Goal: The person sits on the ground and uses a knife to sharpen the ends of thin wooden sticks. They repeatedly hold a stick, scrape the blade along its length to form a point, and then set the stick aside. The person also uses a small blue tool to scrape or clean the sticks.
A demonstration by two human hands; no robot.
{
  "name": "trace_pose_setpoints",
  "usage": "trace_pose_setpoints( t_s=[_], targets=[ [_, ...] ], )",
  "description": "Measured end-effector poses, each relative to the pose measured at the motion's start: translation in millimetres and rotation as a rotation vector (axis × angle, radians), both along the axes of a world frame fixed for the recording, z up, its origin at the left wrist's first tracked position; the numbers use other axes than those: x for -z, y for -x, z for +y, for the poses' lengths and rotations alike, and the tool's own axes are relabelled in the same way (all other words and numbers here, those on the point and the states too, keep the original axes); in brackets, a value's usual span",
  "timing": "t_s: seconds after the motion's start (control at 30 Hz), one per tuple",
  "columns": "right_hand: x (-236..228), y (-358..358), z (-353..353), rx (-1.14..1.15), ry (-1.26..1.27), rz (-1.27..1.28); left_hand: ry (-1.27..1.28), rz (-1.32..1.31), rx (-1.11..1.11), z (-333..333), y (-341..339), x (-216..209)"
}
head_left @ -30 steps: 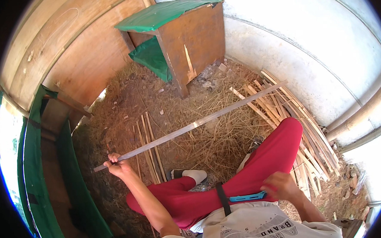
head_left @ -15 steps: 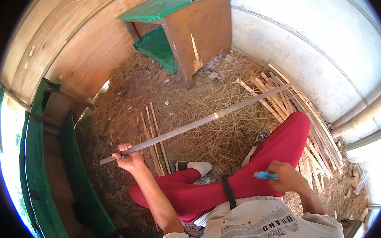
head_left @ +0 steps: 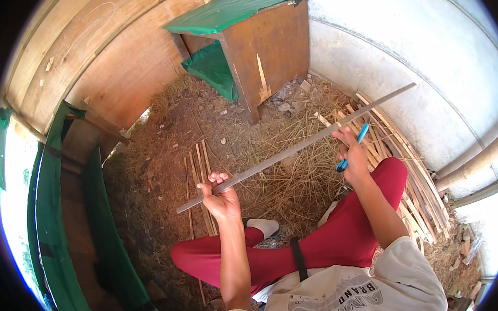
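A long, thin grey-brown strip (head_left: 283,155), apparently bamboo or wood, slants across in front of me, its far right end raised. My left hand (head_left: 222,201) is closed round it near its lower left end, with the thumb along the near side. Farther up on the right, my right hand (head_left: 353,154) has its fingertips at the strip's underside. A slim blue tool (head_left: 362,132) lies across that hand, gripped by its fingers, sticking out at both ends; whether it has a blade I cannot tell.
Several pale split strips (head_left: 407,169) lie piled at the right, beside the white wall (head_left: 389,30). More thin strips (head_left: 201,186) lie near my left knee. Dry straw covers the ground. A wooden cabinet with a green cover (head_left: 271,47) stands ahead; a green-draped bench (head_left: 109,236) is at the left.
My right hand has gone from my lap up to the strip, carrying the blue tool. My left hand and the strip have moved to the right.
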State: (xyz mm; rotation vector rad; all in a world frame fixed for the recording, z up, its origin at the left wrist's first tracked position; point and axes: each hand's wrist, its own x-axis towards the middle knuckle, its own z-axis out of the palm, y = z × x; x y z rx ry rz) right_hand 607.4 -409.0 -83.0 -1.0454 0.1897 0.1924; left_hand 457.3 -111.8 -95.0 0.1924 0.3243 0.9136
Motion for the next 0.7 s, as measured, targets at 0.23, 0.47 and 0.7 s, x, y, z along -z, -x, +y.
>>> trace_pose_setpoints(
  t_s=[0.23, 0.47, 0.7],
  targets=[
    [-2.8, -72.9, -6.1, -0.096, -0.059, 0.133, -0.148, -0.208, 0.353, 6.0, -18.2, 23.0],
    [16.3, -114.1, -22.7, 0.147, -0.075, 0.105, -1.204, 0.873, 0.849, -12.8, 46.8, 3.9],
    [17.1, -107.9, -28.2, 0.134, -0.072, 0.009, -2.642, 1.322, 0.871, 29.7, 257.0, 28.1]
  ],
)
